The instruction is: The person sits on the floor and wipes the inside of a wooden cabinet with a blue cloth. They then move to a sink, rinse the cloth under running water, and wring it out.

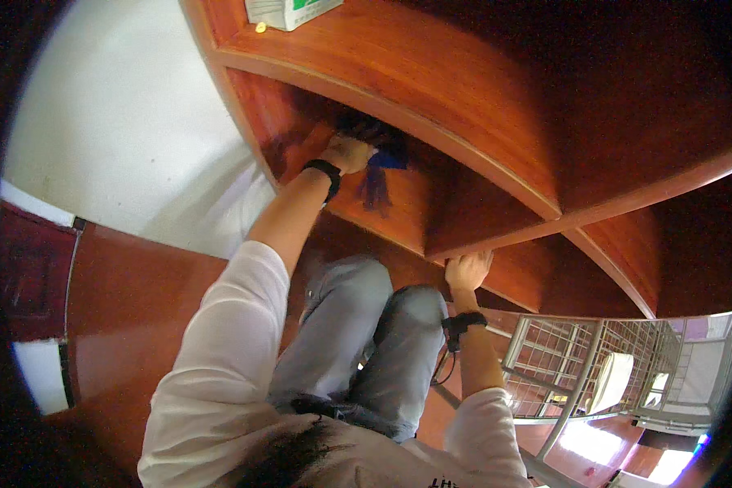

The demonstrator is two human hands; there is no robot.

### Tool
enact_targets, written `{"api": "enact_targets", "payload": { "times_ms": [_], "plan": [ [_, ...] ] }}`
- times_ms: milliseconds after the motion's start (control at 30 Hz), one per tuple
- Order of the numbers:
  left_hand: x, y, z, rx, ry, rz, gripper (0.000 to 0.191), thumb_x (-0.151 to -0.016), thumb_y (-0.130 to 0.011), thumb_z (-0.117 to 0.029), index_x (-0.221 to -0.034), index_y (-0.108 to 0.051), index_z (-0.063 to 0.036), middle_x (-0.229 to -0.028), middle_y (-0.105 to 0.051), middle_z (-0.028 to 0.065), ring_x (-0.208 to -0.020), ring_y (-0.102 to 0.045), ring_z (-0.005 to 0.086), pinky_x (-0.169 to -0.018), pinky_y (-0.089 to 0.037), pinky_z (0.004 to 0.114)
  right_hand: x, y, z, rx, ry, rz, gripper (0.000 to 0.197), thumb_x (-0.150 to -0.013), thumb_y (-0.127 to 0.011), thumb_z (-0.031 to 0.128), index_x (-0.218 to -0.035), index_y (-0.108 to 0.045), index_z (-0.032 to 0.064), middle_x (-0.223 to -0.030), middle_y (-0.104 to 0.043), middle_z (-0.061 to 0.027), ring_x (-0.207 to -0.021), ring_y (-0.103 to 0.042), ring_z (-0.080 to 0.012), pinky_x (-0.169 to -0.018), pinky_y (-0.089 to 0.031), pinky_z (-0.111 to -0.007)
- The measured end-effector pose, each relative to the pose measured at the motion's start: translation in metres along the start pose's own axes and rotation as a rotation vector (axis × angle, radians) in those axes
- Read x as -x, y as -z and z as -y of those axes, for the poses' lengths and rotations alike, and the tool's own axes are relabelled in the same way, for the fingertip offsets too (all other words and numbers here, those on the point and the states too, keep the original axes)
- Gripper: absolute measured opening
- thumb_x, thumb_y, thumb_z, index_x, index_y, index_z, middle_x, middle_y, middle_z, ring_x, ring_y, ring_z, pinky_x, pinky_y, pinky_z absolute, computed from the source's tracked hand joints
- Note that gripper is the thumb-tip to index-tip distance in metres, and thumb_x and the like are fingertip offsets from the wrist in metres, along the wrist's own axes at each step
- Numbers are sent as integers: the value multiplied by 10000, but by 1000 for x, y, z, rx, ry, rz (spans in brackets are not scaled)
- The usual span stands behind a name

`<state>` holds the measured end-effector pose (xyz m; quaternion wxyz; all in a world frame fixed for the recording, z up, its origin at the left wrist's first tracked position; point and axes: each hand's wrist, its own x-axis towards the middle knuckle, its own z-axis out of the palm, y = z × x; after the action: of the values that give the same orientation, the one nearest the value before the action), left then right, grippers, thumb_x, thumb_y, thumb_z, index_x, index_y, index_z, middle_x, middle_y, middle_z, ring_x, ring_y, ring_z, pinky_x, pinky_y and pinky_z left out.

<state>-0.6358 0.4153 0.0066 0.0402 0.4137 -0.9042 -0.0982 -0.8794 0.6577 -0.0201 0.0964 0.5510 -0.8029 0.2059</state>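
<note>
My left hand (pixel 349 154) reaches into the lower left compartment of a wooden shelf unit (pixel 381 79). Its fingers run into deep shadow beside a dark blue item (pixel 389 160), so I cannot tell how they hold or touch it. Dark streaks, perhaps a reflection or part of that item, show on the compartment floor below. My right hand (pixel 467 270) holds the front edge of the bottom board, just beside the foot of the upright divider (pixel 500 238). Both wrists wear black bands.
A white and green box (pixel 293 13) stands on the upper shelf, with a small yellow object (pixel 260 27) by it. A white wall (pixel 128 122) flanks the unit on the left. My bent knees (pixel 384 305) are close below. Metal mesh racks (pixel 561 354) stand at the right.
</note>
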Motion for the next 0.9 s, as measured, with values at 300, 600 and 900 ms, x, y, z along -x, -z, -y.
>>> {"api": "enact_targets", "payload": {
  "times_ms": [300, 600, 900],
  "plan": [
    [26, 26, -28, -14, -13, 213, 487, -927, -324, -236, -1395, -193, -220, -1463, -125, 49, -1341, -102, 289, -1072, -96, 465, -3, -2, -17, -11, -6, -11, 518, -807, -444, 251, -1225, -392, -52, -1223, -460, -232, -1169, -364, -396, -1009, -255, -481],
    [121, 8, -32, 7, -250, 138, 515, -900, -399, -200, -1383, -225, -245, -1459, -146, 46, -1330, -139, 327, -1057, -126, 510, -7, -1, -7, 43, -52, 38, 501, -849, -406, 240, -1256, -355, -48, -1269, -427, -208, -1201, -351, -347, -1005, -276, -443],
    [31, 17, -26, -112, -174, 219, 509, -899, -357, -175, -1387, -224, -235, -1463, -132, 47, -1333, -136, 314, -1064, -134, 472, -1, -3, -10, 31, -26, 48, 493, -821, -443, 243, -1215, -393, -50, -1229, -460, -216, -1199, -340, -383, -1016, -256, -459]
  ]
}}
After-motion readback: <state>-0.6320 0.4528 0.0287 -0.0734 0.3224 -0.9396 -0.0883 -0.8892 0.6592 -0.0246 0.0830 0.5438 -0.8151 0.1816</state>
